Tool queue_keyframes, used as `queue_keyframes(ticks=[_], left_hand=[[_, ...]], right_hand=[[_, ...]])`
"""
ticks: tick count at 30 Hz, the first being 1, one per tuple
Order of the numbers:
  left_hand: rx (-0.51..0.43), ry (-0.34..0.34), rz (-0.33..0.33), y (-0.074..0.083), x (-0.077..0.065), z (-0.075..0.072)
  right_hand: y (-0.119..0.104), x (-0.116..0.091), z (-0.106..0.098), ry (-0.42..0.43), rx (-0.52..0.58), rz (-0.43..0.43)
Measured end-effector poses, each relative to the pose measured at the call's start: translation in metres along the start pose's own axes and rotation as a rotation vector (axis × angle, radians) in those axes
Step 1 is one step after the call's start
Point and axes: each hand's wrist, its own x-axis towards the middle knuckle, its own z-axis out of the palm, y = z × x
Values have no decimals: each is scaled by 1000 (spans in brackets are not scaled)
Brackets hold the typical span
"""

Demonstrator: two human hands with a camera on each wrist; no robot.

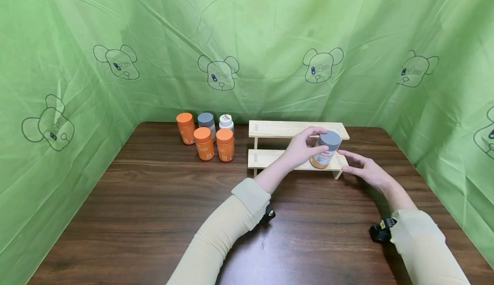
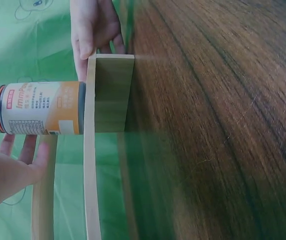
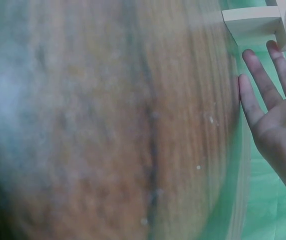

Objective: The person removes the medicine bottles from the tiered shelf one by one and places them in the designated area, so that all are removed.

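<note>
A supplement bottle (image 1: 323,151) with a grey lid and a white-and-orange label stands upright at the right part of the lower board of a two-step wooden rack (image 1: 266,158). My left hand (image 1: 299,150) grips it near the lid, thumb in front and fingers round the far side. In the left wrist view the bottle (image 2: 42,108) has its base right at the board. My right hand (image 1: 366,171) is at the right end of that lower board, its fairly straight fingers touching it. The right wrist view shows this hand (image 3: 283,115) with fingers spread by the rack's leg (image 3: 253,22).
Left of the rack stand several bottles: orange ones (image 1: 203,144), a grey-lidded one (image 1: 206,122) and a small white one (image 1: 226,122). The rack's upper board (image 1: 285,129) lies behind the lower. Green cloth (image 1: 262,27) encloses the dark wooden table (image 1: 154,199).
</note>
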Motion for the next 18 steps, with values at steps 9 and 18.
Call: queue_keyframes(ticks=[9, 18], left_hand=[[30, 13, 7, -2, 0, 0], [60, 14, 22, -2, -1, -4]], right_hand=[[-2, -1, 0, -3, 11, -9], [-1, 0, 0, -5, 38, 7]])
